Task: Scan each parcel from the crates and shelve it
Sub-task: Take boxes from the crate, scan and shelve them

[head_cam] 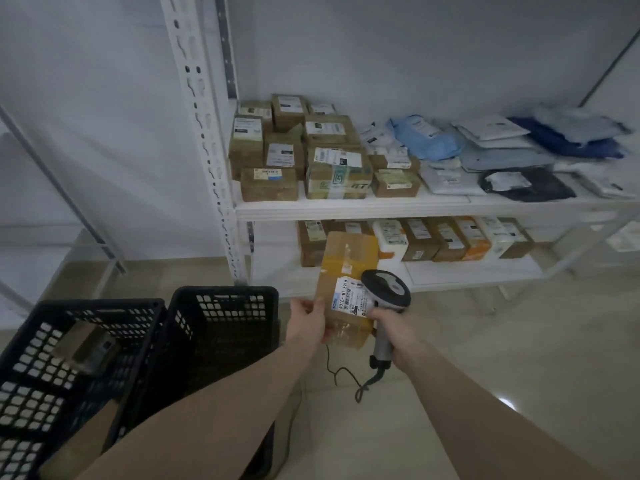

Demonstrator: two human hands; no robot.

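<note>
In front of the shelving: we see both bare arms reaching forward over the floor.
Parcel (346, 282): a taped brown box, held in the air just below the lower shelf (478, 271), its white label facing up.
Left hand (309, 322): we see its thumb and fingers curled round the box's near left edge.
Right hand (393, 332): fingers wrapped round the handle of the scanner (386, 289), whose head sits right at the label.
Crates (221, 327): two black ones, low at left; a box lies in the left one.
Upper shelf (346, 207): brown boxes and soft mailers.
</note>
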